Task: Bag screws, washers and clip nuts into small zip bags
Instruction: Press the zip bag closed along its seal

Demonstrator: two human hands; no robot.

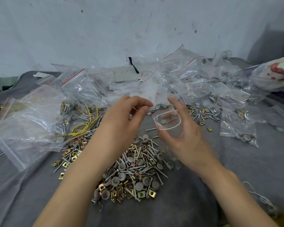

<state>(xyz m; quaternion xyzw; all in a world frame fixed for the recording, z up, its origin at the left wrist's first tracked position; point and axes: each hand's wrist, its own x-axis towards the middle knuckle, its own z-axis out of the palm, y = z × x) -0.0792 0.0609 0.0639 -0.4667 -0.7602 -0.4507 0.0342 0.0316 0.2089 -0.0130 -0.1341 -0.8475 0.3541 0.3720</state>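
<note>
Holding the small clear zip bag with the red seal stripe (168,120) in my right hand (185,136), I curl fingers and thumb round its sides so the mouth bows open and faces my left hand (126,117); that way I can feed parts in one-handed. A few round grey washers (163,122) already lie at the bottom of it. My left hand pinches thin silver screws (150,107) between thumb and fingertips, just beside the bag mouth but not yet inside; how many I hold is too blurred to tell. The two hands are close, not touching.

Below both wrists sits the loose heap of screws, washers and brass clip nuts (133,171) on the dark grey cloth (236,161), near enough to keep each reach short. Beyond my fingertips rises a drift of empty clear zip bags (154,86), and out past my right hand lie filled bags (238,126). Left of my left hand slumps a big clear stock bag (28,122) with a yellow wire tie (88,123) beside it. Nothing sits between screws and bag mouth; I judge the floppy rim the only snag
</note>
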